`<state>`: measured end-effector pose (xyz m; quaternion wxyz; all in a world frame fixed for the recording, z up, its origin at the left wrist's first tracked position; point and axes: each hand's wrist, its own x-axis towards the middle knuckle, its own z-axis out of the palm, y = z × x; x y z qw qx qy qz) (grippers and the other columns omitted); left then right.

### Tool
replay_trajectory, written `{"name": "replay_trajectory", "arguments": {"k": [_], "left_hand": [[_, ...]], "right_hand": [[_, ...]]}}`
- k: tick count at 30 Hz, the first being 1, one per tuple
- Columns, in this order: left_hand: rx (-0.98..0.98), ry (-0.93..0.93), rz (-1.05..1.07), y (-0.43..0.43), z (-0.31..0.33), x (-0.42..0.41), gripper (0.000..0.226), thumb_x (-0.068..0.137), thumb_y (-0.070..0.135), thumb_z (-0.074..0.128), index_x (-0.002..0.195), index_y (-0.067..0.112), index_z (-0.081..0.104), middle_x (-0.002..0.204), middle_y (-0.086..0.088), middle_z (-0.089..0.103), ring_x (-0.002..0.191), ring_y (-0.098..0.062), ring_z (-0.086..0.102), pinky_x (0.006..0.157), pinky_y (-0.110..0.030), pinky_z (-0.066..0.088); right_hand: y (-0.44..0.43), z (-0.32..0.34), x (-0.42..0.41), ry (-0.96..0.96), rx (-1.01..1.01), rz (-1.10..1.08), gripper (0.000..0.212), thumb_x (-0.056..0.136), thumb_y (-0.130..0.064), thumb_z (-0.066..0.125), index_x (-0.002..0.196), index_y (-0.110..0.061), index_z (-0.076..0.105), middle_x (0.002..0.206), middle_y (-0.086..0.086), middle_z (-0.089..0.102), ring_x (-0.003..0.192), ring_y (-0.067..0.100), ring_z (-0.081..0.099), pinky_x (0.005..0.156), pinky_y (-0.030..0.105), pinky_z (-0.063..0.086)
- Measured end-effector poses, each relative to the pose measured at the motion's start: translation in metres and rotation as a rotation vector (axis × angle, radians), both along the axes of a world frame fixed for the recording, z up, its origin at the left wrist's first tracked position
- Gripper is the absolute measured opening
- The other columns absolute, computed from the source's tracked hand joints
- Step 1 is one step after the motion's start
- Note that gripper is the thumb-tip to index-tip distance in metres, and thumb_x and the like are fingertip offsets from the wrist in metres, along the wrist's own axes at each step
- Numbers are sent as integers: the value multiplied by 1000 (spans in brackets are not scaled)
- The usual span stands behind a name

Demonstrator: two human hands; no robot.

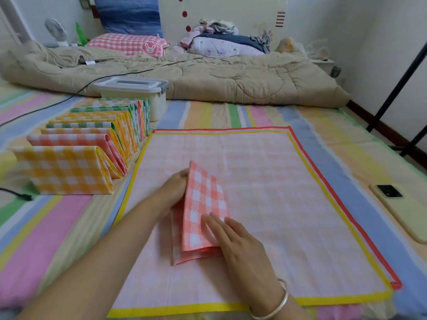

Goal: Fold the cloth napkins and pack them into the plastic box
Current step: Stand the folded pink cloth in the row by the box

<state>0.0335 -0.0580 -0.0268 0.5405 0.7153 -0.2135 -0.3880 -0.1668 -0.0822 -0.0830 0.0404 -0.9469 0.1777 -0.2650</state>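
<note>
step: mid-fold, by the look of it, with one flap of the napkin (203,211) raised
napkin: near centre, on spread cloths (288,204)
left hand (173,190): gripping the flap's left edge
right hand (240,241): flat, pressing the near right part
next: likely lay the flap down, crease, then join the row (87,144) at left
box (138,88): far left, lid on
</note>
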Motion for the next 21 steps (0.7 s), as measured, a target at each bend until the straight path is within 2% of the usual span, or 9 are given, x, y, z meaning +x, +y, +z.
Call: {"name": "replay_trajectory", "arguments": {"k": [3, 6, 9, 13, 14, 15, 17, 19, 21], "left_hand": [[-19, -112, 179, 12, 3, 23, 33, 106, 30, 40, 122, 16, 65, 100, -8, 72, 89, -23, 68, 75, -33, 54], [64, -424, 193, 34, -6, 26, 35, 98, 46, 56, 120, 20, 63, 87, -1, 73, 79, -17, 70, 75, -36, 57], [150, -666, 112, 44, -19, 23, 38, 90, 40, 70, 123, 23, 59, 70, 1, 72, 83, -15, 68, 84, -38, 54], [303, -809, 111, 43, -27, 16, 45, 91, 32, 71, 129, 18, 54, 71, 2, 66, 75, -15, 62, 68, -35, 50], [334, -857, 101, 43, -26, 13, 52, 90, 31, 71, 136, 18, 49, 81, 1, 68, 80, -17, 64, 69, -35, 51], [370, -943, 88, 43, -24, 9, 61, 91, 30, 71, 143, 19, 42, 103, -2, 69, 96, -21, 64, 77, -35, 52], [397, -1156, 37, 42, -20, 0, 73, 93, 26, 67, 154, 19, 27, 153, -5, 39, 137, -25, 42, 104, -37, 43], [383, -1295, -117, 42, -17, -9, 72, 100, 29, 54, 159, 19, 15, 167, -1, 9, 153, -21, 12, 122, -36, 16], [472, -1384, -310, 44, -24, -16, 65, 105, 41, 28, 160, 16, 4, 168, -2, -3, 154, -18, -4, 124, -38, -5]], "right_hand": [[-1, -8, 4, 47, -143, 1, 49, 85, -10, 39, 126, -16, 65, 126, -2, 66, 95, 27, 68, 64, 27, 57], [2, -10, 8, 55, -227, -2, 46, 84, -9, 40, 118, -15, 70, 121, 3, 68, 91, 30, 68, 64, 30, 56], [4, -9, 9, 78, -288, 17, 45, 85, -9, 39, 114, -15, 72, 118, 5, 70, 90, 31, 69, 68, 31, 56], [1, -10, 11, 144, -335, 53, 43, 87, -12, 39, 113, -14, 73, 115, 7, 71, 88, 32, 69, 71, 32, 56], [0, -9, 12, 159, -341, 64, 43, 87, -12, 39, 113, -14, 73, 114, 8, 71, 88, 32, 69, 71, 33, 56], [-1, -8, 12, 180, -340, 73, 43, 87, -12, 39, 112, -14, 74, 113, 8, 71, 87, 32, 69, 71, 33, 57], [0, -8, 13, 177, -348, 79, 42, 88, -11, 39, 111, -14, 74, 113, 8, 71, 86, 33, 69, 69, 33, 56], [0, -9, 13, 160, -351, 78, 46, 95, -8, 32, 111, -14, 75, 112, 8, 72, 87, 33, 70, 69, 33, 56], [-2, -10, 14, 166, -354, 84, 54, 100, -5, 22, 111, -14, 74, 112, 8, 72, 87, 33, 70, 69, 33, 56]]}}
